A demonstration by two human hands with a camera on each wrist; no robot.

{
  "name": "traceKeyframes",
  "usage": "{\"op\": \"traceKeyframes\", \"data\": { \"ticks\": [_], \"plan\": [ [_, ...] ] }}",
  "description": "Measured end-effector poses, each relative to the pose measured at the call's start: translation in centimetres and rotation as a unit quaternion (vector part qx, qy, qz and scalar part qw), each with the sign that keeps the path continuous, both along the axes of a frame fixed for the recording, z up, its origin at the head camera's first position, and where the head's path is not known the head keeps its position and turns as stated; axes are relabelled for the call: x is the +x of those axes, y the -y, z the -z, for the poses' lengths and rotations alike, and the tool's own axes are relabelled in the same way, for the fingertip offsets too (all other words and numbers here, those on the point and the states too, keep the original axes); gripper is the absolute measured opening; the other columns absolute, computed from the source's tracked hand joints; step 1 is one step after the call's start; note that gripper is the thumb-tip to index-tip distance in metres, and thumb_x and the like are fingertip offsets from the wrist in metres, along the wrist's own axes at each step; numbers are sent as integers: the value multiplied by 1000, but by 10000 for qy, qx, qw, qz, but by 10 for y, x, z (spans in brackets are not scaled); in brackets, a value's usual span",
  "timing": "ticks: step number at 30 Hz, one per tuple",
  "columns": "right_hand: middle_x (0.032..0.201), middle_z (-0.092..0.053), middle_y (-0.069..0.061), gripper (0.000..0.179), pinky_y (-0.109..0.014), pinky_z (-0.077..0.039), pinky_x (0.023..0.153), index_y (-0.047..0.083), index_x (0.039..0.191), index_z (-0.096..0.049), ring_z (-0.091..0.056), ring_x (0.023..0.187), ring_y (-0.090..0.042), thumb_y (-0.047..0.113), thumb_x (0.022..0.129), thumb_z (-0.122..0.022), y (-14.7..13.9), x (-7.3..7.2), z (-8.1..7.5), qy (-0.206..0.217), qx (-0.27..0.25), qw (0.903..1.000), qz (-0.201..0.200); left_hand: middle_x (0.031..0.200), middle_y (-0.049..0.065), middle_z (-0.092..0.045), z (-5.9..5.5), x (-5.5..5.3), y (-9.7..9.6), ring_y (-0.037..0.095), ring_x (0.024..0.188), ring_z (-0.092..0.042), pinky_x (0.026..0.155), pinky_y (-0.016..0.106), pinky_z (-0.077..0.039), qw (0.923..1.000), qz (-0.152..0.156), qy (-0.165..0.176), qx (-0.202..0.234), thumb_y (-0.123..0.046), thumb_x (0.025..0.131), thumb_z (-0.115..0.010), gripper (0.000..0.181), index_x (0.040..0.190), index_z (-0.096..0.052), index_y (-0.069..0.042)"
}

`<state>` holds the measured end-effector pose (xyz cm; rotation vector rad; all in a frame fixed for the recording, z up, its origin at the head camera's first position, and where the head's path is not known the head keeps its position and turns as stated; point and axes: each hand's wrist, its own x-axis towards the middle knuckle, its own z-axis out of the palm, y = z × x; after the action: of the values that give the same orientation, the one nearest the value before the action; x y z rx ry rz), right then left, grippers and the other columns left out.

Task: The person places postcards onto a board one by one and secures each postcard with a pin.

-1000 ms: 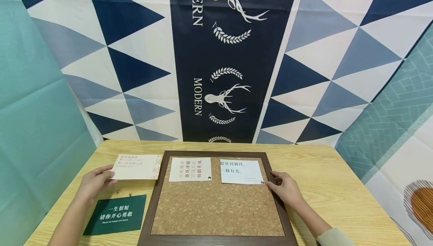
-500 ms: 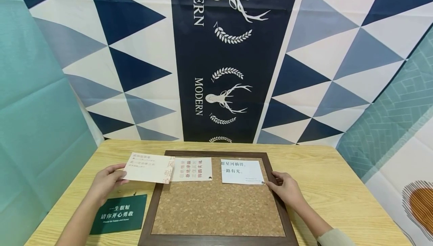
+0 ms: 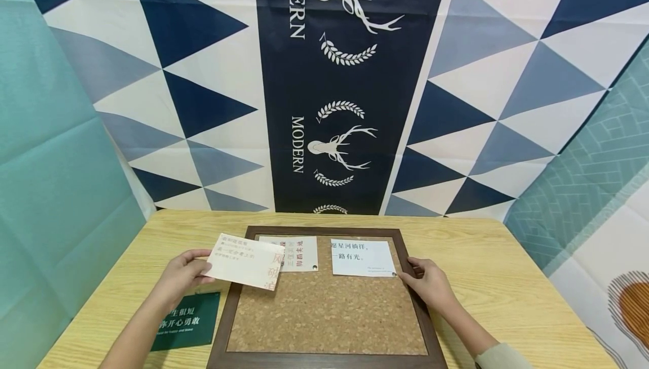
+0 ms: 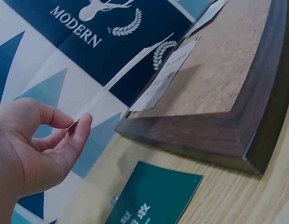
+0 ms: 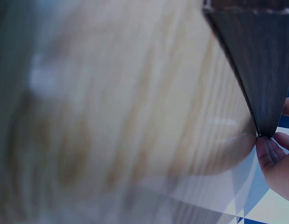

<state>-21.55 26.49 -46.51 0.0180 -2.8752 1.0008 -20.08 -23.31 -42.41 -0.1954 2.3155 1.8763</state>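
One cream card pinched by left hand, partly hiding pinned card, right hand gripping dark frame

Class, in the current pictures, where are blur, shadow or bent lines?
Head: mostly sharp, though the held card has small print too soft to read; left wrist: the frame looks slightly bowed, and a soft shadow lies on the cork; right wrist: the table is heavily blurred.

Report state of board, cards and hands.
Corkboard: lying on table.
Left pinned card: tacked lower right, partly hidden.
Right pinned card: tacked lower right.
Green card: on table, partly hidden.
Left hand: pinching cream card.
Cream card: tilted over corkboard's left side.
Right hand: gripping corkboard's right edge.
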Motion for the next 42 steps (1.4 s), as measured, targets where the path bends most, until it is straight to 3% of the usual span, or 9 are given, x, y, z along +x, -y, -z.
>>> {"op": "traceKeyframes", "data": {
  "ticks": [16,29,42],
  "plan": [
    [113,-56,-26,53,-39,-54,76,-9,126,-52,-61,97,-34,20,86,-68,0,-1,0,19,41,10000,6,111,19,-52,4,9,-27,16,87,-62,75,26,-56,9978,454,50,475,-5,95,-44,42,133,-33,9],
    [116,-55,-26,53,-39,-54,77,-9,127,-51,-60,99,-34,21,87,-67,0,1,-1,43,-12,10000,-10,102,12,-52,8,18,-38,16,88,-62,78,30,-56,9930,698,291,911,-4,93,-46,45,133,-28,8],
    [115,-55,-26,53,-39,-54,77,-9,127,-51,-60,99,-34,21,86,-67,0,1,-3,17,-7,10000,-29,104,16,-50,10,21,-48,18,87,-63,80,33,-56,9920,701,421,960,-4,92,-47,45,132,-29,7]
  ]
}}
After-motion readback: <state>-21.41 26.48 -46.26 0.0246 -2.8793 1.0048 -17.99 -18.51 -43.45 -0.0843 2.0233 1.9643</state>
